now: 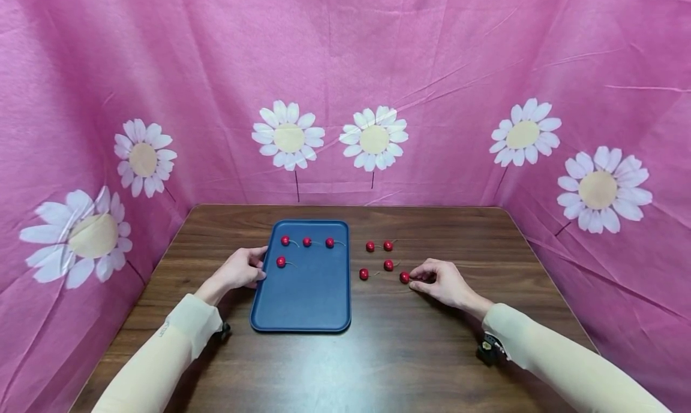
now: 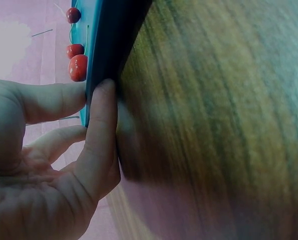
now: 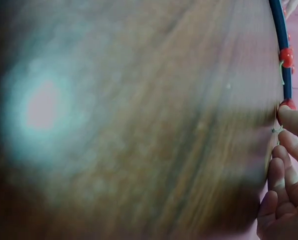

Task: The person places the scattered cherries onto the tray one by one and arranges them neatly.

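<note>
A dark blue tray (image 1: 305, 299) lies on the wooden table, with several red cherries on its far half, one of them a cherry (image 1: 281, 262) in a second row. My left hand (image 1: 240, 269) grips the tray's left rim; in the left wrist view the fingers (image 2: 102, 115) lie along the edge from both sides. Right of the tray, my right hand (image 1: 442, 282) pinches a stemmed cherry (image 1: 404, 277) between thumb and forefinger, low at the tabletop. In the right wrist view, a fingertip partly covers that cherry (image 3: 288, 103).
Several loose cherries lie between the tray and my right hand, among them a near cherry (image 1: 364, 274) and a far cherry (image 1: 369, 246). A pink cloth (image 1: 442, 53) with white daisies hangs behind the table (image 1: 399, 353) and at both sides.
</note>
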Available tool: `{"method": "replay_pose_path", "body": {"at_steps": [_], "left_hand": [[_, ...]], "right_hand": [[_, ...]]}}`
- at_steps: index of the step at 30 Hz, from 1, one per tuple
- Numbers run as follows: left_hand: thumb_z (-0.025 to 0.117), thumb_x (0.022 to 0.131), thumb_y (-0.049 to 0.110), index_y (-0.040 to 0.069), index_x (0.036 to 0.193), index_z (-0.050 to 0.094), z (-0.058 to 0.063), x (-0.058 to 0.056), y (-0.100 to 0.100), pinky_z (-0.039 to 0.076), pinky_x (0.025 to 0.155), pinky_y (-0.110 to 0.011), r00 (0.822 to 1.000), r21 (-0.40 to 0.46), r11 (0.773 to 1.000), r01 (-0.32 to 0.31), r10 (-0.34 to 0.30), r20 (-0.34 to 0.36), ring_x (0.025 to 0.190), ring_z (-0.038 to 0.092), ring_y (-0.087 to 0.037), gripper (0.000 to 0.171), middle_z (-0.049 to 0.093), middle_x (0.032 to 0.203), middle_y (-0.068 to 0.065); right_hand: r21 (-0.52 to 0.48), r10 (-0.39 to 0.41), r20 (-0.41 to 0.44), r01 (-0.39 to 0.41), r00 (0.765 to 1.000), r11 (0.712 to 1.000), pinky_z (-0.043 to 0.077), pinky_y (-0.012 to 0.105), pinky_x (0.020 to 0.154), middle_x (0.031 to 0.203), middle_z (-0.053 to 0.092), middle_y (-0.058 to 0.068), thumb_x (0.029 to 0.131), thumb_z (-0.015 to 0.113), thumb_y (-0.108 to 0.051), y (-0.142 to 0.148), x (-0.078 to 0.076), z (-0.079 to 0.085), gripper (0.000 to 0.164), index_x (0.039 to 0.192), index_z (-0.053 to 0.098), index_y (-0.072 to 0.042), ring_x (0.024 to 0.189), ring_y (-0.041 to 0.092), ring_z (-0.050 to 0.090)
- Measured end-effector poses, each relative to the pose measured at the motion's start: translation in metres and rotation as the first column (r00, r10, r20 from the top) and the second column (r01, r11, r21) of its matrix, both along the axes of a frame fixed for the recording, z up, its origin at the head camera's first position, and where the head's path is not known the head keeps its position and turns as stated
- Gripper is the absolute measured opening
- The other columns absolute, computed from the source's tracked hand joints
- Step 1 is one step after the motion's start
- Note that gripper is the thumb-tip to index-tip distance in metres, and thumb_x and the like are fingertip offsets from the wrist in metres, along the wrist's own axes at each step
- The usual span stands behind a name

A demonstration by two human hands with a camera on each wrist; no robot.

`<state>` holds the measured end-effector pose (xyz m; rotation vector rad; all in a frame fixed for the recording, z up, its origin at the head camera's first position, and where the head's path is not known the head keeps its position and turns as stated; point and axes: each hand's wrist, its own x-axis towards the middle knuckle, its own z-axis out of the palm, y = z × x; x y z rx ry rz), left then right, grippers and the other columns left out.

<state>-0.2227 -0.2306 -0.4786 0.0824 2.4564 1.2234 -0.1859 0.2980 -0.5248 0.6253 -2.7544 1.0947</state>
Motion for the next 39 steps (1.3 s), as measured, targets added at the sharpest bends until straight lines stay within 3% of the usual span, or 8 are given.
{"method": "replay_pose_path", "body": {"at_steps": [14,23,32,39], "left_hand": [[0.074,0.098,-0.006,-0.002,0.172,0.039,-0.001,-0.002,-0.001,0.073,0.080,-0.043,1.000,-0.001,1.000,0.002,-0.002,-0.009,0.088,0.070,-0.019,0.081,0.066,0.111,-0.020],[0.072,0.101,-0.005,0.002,0.174,0.037,-0.002,-0.002,0.000,0.073,0.086,-0.045,1.000,-0.003,1.000,-0.016,0.016,0.021,0.089,0.067,-0.022,0.081,0.063,0.111,-0.018],[0.073,0.101,-0.004,0.001,0.173,0.038,-0.002,-0.001,0.000,0.073,0.083,-0.043,1.000,-0.006,1.000,-0.011,0.011,0.005,0.092,0.069,-0.021,0.081,0.064,0.112,-0.019],[0.073,0.101,-0.005,0.002,0.173,0.038,-0.002,-0.001,-0.001,0.073,0.085,-0.043,1.000,-0.011,1.000,-0.014,0.014,0.011,0.093,0.069,-0.022,0.081,0.064,0.114,-0.020]], "right_hand": [[0.033,-0.004,-0.042,0.006,0.999,0.999,0.050,0.022,0.068,0.085,0.074,-0.009,0.088,0.093,-0.008,-0.005,-0.002,-0.002,0.014,0.090,0.087,-0.021,0.077,0.003,0.063],[0.018,-0.007,-0.064,0.008,0.998,1.000,0.047,0.019,0.067,0.083,0.074,-0.006,0.089,0.091,-0.007,-0.007,-0.001,-0.001,0.014,0.087,0.086,-0.020,0.075,-0.004,0.059],[0.055,-0.063,-0.001,0.063,0.998,0.996,0.057,0.025,0.076,0.090,0.084,-0.009,0.094,0.090,-0.013,-0.007,-0.001,0.005,0.010,0.092,0.088,-0.023,0.082,-0.006,0.066],[0.038,-0.055,0.027,0.054,0.998,0.998,0.058,0.024,0.079,0.090,0.085,-0.009,0.093,0.090,-0.012,-0.007,-0.003,0.009,0.012,0.093,0.089,-0.024,0.084,-0.007,0.068]]}}
